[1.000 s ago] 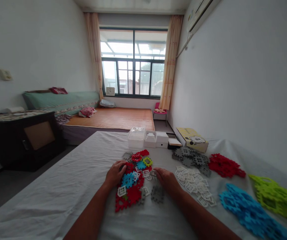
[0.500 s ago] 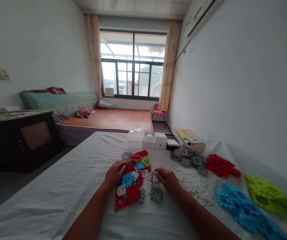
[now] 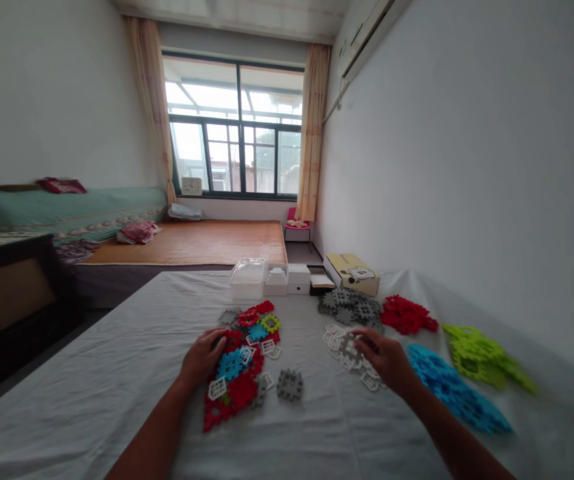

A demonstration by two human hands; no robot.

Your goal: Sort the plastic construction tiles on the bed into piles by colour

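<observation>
My right hand pinches a grey notched building tile by its edge, just above a pile of white window-shaped pieces. My left hand rests at the left side of a mixed heap, its fingers bent and thumb apart, touching a red notched tile. The heap also has a blue tile, a large red tile and a yellow-green frame tile. Between my hands, a grey square tile lies alone on the white cloth.
Grey tiles, red tiles, yellow-green tiles and blue tiles lie in separate piles on the right. Along the far edge stand a clear plastic box, white boxes, a black tray and a yellow box.
My right hand has carried a grey tile rightward, from beside the lone grey square to over the white pieces. My left hand stays at the mixed heap. The view has turned right.
</observation>
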